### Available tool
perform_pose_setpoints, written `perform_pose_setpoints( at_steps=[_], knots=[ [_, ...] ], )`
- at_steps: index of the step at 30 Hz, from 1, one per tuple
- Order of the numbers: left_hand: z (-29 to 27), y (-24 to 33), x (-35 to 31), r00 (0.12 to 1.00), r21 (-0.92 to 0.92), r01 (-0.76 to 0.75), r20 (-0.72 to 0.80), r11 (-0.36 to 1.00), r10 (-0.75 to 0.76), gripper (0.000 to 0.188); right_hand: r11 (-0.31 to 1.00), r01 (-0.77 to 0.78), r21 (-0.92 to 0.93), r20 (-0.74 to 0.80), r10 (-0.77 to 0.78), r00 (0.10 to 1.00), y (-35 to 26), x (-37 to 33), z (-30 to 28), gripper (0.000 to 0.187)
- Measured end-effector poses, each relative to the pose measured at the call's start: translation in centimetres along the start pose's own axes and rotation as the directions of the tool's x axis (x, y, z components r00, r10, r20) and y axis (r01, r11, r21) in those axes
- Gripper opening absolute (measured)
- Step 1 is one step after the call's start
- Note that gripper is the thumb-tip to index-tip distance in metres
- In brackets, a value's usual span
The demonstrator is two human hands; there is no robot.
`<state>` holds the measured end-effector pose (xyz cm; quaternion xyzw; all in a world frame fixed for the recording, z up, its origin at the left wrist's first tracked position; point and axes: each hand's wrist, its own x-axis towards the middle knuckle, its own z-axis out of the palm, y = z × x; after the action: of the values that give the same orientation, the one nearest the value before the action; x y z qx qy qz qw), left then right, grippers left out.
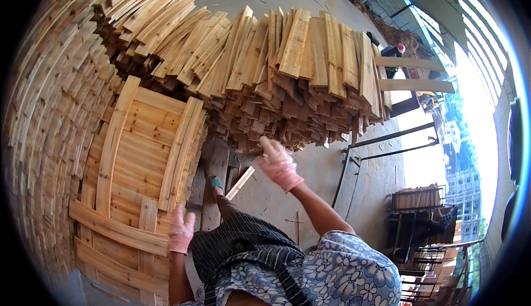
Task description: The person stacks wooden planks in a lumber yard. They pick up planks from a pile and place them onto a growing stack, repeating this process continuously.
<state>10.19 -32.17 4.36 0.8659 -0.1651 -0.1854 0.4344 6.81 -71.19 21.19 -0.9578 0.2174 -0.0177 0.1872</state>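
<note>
Both of my hands wear pink work gloves. My right hand [277,164] is stretched forward with its fingers extended, in front of the cut ends of a big pile of wooden boards [296,43]; I see nothing held in it. Low on the left, my left hand [181,229] is raised with thumb and fingers apart. It is beside a stack of planks [146,162], close to the end of a board [119,228] lying crosswise on it. Whether it touches that board I cannot tell. Other loose boards [182,154] lie lengthwise on the stack.
A tall wall of stacked timber [50,140] rises at the far left. A wooden bench [214,187] stands by my foot, with a short wood strip [240,182] near it. To the right are a metal frame [354,162] and two boards [415,84] jutting from the pile. A person [394,57] is beyond it.
</note>
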Motion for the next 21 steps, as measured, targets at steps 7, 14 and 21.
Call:
perform_pose_setpoints(
  at_steps=[7, 14, 21],
  knots=[
    [7.7, 24.8, 17.5, 0.761, -0.022, -0.579, 0.344, 0.815, 0.550, 0.054, 0.703, -0.557, -0.443, -0.573, 0.256, 0.778, 20.7, 1.7, -24.0, 0.109],
    [19.0, 49.4, 28.2, 0.428, 0.290, -0.901, 0.485, 0.322, 0.762, 0.098, 0.627, -0.463, -0.626, -0.395, 0.257, 0.882, 23.4, 6.9, -25.1, 0.114],
    [28.9, 55.9, 32.1, 0.484, 0.419, -0.850, 0.382, 0.319, 0.787, 0.085, 0.575, -0.185, -0.797, -0.256, -0.045, 0.966, 26.2, 7.4, -25.6, 0.067]
  ],
)
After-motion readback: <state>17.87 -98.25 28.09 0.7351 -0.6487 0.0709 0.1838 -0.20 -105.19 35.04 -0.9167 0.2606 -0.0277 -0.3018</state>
